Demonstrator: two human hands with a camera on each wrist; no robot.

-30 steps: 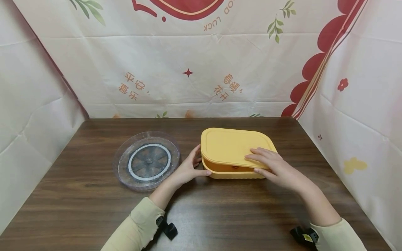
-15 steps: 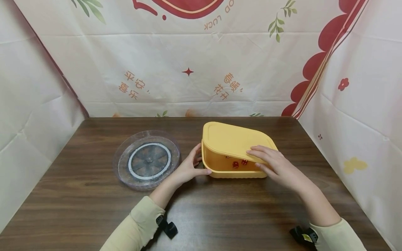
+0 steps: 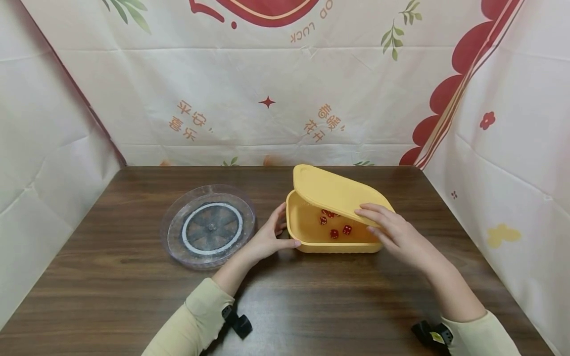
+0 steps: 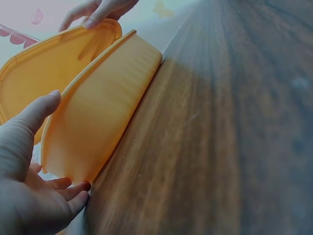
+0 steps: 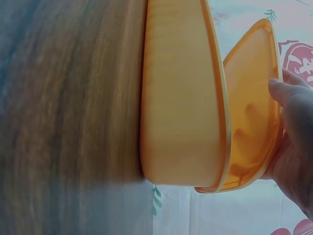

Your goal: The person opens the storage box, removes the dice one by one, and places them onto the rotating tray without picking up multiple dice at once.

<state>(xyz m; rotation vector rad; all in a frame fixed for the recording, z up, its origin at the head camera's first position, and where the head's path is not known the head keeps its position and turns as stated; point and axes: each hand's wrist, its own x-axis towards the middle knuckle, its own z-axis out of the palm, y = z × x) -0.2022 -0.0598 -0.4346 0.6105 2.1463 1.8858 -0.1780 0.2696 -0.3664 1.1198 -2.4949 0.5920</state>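
A yellow plastic box stands on the table, its matching lid tilted up over it. Several red dice lie on the box floor. My left hand holds the box's left end, thumb at the front rim and fingers around the side; the left wrist view shows the thumb over the rim. With thumb and fingers my right hand pinches the lid's front right edge. In the right wrist view the lid leans away from the box, low at its right end.
Left of the box, a round clear plastic tray with a white ring sits on the dark wood table. Printed cloth hangs behind the table and along both sides.
My right hand has raised the lid's left end higher and shifted the lid slightly right. More of the box inside and its dice show. My left hand has stayed at the box.
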